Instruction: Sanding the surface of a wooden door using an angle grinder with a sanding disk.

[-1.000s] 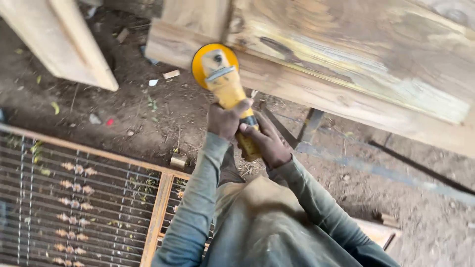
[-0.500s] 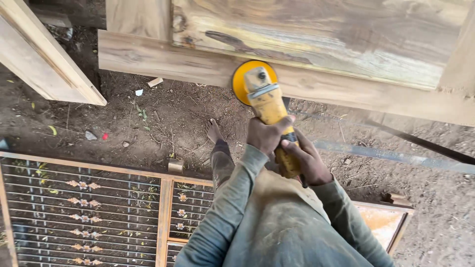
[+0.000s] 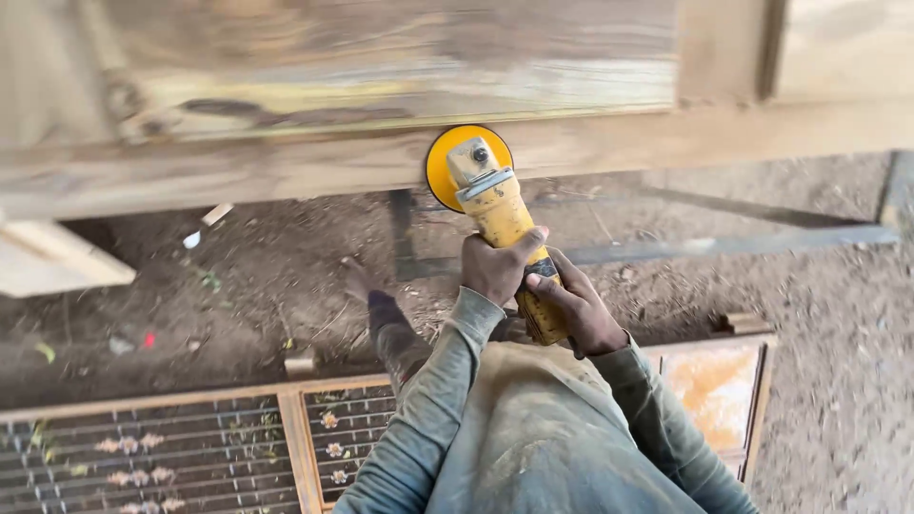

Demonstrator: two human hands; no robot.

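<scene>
The yellow angle grinder (image 3: 495, 219) is held out in front of the person, its round yellow disc (image 3: 455, 167) set against the lower edge of a long wooden beam (image 3: 286, 171) that runs across the view. If the disc tips off that edge it could bite and kick back toward the body — the grip sits far down the tool, so the head has plenty of leverage to twist. Dust thrown from the wood could also blur the view of the contact line.

The left hand (image 3: 497, 269) wraps closed around the middle of the grinder's body; the right hand (image 3: 578, 311) is clamped on the rear of the handle, just behind and touching it. Both arms reach forward, elbows bent, sleeves dusty. Below lie dirt floor (image 3: 276, 286) and a metal grille in a wooden frame (image 3: 190, 447) — well apart from the tool.
</scene>
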